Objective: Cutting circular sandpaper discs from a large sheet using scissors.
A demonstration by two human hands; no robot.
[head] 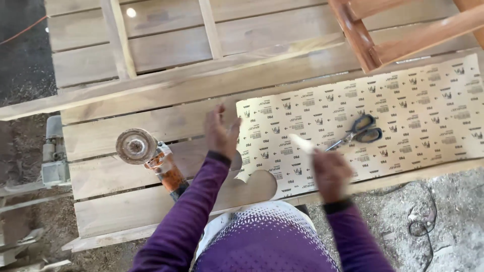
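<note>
Head view: a thin, floppy sandpaper sheet [363, 126] lies printed-back up on the wooden tabletop [126, 131], left hand [220, 132] open at its cut edge, right hand [330, 174] blurred, gripping a pale strip [302, 143]; best lifted by an edge.

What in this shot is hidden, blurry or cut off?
- Head view: right hand is motion-blurred; the pale thing at its fingertips is unreadable.
- Orange angle grinder: body hidden under the purple sleeve.
- Brown wooden chair frame: cut off by the top edge.
- Tan sandpaper sheet: cut off by the right edge.
</note>
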